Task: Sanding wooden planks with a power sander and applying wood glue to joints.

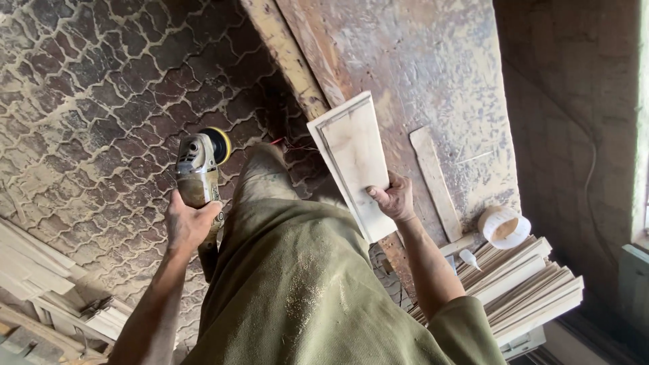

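Head camera, looking straight down: a person in an olive-green garment dusted with sawdust stands on a floor (88, 88) of interlocking paving stones, beside a worn, dusty tabletop (419, 61). The left hand (188, 220) is curled tightly around the body of a handheld sander (198, 169), its round yellow-edged pad pointing away from the person and hanging over the floor, touching nothing. The right hand (395, 197) pinches the near edge of a pale wooden panel (351, 159) with a raised border — thumb on the face, fingers wrapped behind — and holds it tilted over the edge of the tabletop. A loose wooden strip (436, 179) lies on the tabletop just beside the panel; farther along are a roll of tape (503, 226), a small white bottle (468, 257) and a stack of wooden slats (527, 284). More pale offcuts (40, 270) lie on the floor at lower left. Judging by this, the work is at a handling stage — panel lifted, sander idle at the side; sanding would call for the panel lying flat and steady and the pad brought down level onto it.
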